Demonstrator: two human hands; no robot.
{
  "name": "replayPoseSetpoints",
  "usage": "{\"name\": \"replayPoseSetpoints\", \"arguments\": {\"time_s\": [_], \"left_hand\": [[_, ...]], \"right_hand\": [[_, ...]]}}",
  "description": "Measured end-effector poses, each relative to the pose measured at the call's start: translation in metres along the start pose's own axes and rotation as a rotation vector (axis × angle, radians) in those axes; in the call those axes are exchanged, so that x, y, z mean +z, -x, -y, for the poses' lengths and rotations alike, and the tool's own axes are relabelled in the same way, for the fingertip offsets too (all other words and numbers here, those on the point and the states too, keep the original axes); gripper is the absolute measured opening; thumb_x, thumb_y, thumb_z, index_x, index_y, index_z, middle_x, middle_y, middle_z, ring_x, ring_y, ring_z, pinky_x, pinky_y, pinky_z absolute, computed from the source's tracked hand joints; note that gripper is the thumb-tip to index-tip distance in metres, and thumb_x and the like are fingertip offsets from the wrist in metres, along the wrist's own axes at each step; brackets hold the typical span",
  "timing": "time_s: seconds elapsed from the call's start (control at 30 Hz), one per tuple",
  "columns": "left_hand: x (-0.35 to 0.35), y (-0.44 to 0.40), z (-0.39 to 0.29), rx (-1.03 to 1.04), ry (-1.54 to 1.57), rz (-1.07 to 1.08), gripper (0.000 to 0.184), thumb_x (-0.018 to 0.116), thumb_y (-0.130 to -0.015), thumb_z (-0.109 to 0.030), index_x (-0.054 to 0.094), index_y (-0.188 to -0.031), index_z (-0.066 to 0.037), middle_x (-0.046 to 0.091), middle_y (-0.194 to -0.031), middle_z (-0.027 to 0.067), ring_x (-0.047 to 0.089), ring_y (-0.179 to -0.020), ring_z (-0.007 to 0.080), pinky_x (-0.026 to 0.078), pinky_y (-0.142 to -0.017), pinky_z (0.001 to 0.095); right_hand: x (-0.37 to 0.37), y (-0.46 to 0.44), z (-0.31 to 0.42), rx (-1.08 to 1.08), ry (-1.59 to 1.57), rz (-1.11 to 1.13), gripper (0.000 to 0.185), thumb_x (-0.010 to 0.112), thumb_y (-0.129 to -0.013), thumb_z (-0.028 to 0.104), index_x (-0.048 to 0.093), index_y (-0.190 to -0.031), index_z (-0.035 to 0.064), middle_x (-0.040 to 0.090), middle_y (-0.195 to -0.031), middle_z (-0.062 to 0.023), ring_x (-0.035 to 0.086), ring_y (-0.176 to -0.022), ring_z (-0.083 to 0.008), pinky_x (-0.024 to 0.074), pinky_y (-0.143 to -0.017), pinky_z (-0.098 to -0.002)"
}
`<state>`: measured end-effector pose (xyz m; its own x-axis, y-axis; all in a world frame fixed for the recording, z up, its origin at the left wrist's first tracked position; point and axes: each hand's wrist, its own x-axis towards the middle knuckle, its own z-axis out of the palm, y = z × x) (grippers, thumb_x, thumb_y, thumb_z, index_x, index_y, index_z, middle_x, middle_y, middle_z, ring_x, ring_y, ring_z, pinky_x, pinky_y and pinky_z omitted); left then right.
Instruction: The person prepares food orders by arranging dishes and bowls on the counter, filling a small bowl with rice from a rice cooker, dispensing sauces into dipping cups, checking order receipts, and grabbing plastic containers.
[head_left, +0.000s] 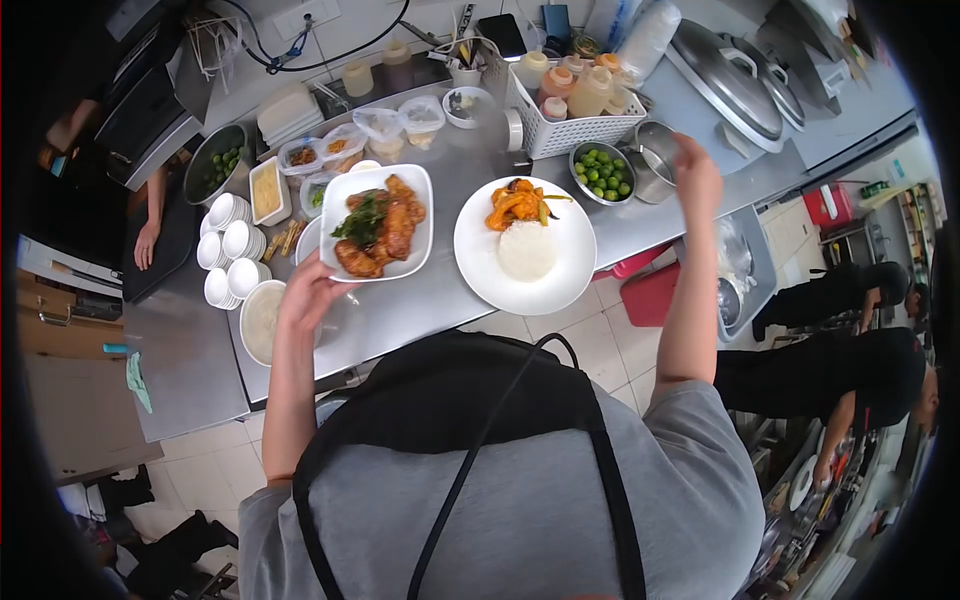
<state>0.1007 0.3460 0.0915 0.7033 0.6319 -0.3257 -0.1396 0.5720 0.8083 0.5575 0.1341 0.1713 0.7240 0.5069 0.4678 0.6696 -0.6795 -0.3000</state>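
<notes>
Dish-handling step at the bench (428, 300), by my read.
Round rice plate (480, 267) sits on it. Square meat bowl (408, 268) is just left of the plate, likely clear of the bench. Metal pot (648, 188) stands farther right. Left grip (310, 293) is part-open around the bowl's near-left corner, pinching it; I'd judge the next move calls for keeping that level. Right grip (698, 177) is partly curled at the pot's rim; I can't tell if it pinches anything.
</notes>
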Motion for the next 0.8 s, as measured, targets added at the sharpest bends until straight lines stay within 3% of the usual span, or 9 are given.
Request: {"name": "replayPoseSetpoints", "arguments": {"time_s": [0.03,0.17,0.3,0.33,0.43,0.53,0.6,0.67,0.8], "left_hand": [[-0.005,0.007,-0.001,0.018,0.015,-0.034,0.045,0.039,-0.073,-0.002,0.036,-0.118,0.003,0.051,-0.109,0.0157,0.054,-0.097,0.025,0.048,-0.08,0.0368],[-0.027,0.034,-0.006,0.067,0.01,-0.143,0.045,0.041,-0.072,-0.002,0.036,-0.117,0.003,0.051,-0.109,0.0157,0.054,-0.097,0.0257,0.05,-0.079,0.0374],[-0.036,0.066,-0.007,0.128,0.111,-0.307,0.049,0.041,-0.072,-0.002,0.034,-0.12,0.004,0.048,-0.112,0.0171,0.054,-0.097,0.0265,0.051,-0.077,0.0368],[-0.038,0.075,-0.007,0.148,0.118,-0.351,0.049,0.041,-0.072,-0.002,0.034,-0.12,0.004,0.048,-0.112,0.0171,0.054,-0.097,0.0265,0.051,-0.077,0.0368],[-0.056,0.104,-0.005,0.251,0.128,-0.386,0.053,0.041,-0.071,-0.001,0.03,-0.122,0.006,0.047,-0.111,0.0188,0.054,-0.096,0.0274,0.051,-0.077,0.0357],[-0.07,0.133,-0.003,0.3,0.146,-0.506,0.052,0.041,-0.071,-0.001,0.031,-0.121,0.006,0.048,-0.11,0.0189,0.054,-0.096,0.0278,0.052,-0.077,0.0347],[-0.073,0.156,-0.001,0.355,0.163,-0.569,0.049,0.04,-0.071,-0.001,0.032,-0.119,0.008,0.049,-0.109,0.0193,0.054,-0.096,0.0282,0.052,-0.077,0.0342],[-0.076,0.175,0.002,0.439,0.204,-0.629,0.047,0.041,-0.071,-0.001,0.034,-0.116,0.008,0.048,-0.109,0.0199,0.054,-0.095,0.0286,0.051,-0.078,0.0345],[-0.091,0.215,0.016,0.502,0.254,-0.751,0.044,0.042,-0.072,-0.001,0.035,-0.114,0.008,0.048,-0.11,0.0208,0.054,-0.096,0.0293,0.05,-0.08,0.0369]], "right_hand": [[0.009,-0.012,-0.03,0.103,0.192,0.007,0.032,0.044,-0.074,0.009,0.059,-0.1,0.0188,0.06,-0.089,-0.0128,0.059,-0.081,-0.0281,0.0459,-0.07,-0.0385],[0.054,-0.039,-0.117,0.322,0.478,0.25,0.023,0.046,-0.076,0.019,0.06,-0.093,0.0123,0.06,-0.093,-0.0135,0.057,-0.089,-0.0312,0.0463,-0.074,-0.0414],[0.107,-0.056,-0.169,0.259,0.523,0.202,0.024,0.043,-0.079,0.023,0.061,-0.091,0.0125,0.06,-0.095,-0.0105,0.057,-0.091,-0.0276,0.0456,-0.074,-0.0412],[0.086,-0.051,-0.121,0.267,0.57,0.23,0.024,0.046,-0.079,0.025,0.06,-0.094,0.0126,0.059,-0.1,-0.0096,0.056,-0.095,-0.0244,0.044,-0.076,-0.0403],[0.088,-0.054,-0.045,0.056,0.491,0.073,0.026,0.049,-0.079,0.026,0.059,-0.098,0.0101,0.056,-0.105,-0.0108,0.054,-0.096,-0.0261,0.043,-0.077,-0.0391],[0.111,-0.056,0.037,-0.407,-0.116,-0.036,0.025,0.054,-0.078,0.019,0.058,-0.099,0.0075,0.054,-0.104,-0.0132,0.052,-0.092,-0.0329,0.0415,-0.079,-0.0391],[0.12,-0.033,0.105,-0.433,-0.37,0.227,0.021,0.058,-0.075,0.017,0.06,-0.094,0.0062,0.057,-0.097,-0.0138,0.053,-0.089,-0.0311,0.0417,-0.078,-0.0362],[0.133,-0.01,0.152,-0.71,-0.459,0.268,0.02,0.058,-0.075,0.015,0.061,-0.092,0.0055,0.059,-0.09,-0.0138,0.055,-0.085,-0.0299,0.0432,-0.075,-0.0339],[0.138,0.055,0.237,-0.787,-0.608,0.584,0.019,0.059,-0.074,0.013,0.062,-0.092,0.0069,0.058,-0.092,-0.0129,0.055,-0.085,-0.0298,0.043,-0.074,-0.0344]]}}
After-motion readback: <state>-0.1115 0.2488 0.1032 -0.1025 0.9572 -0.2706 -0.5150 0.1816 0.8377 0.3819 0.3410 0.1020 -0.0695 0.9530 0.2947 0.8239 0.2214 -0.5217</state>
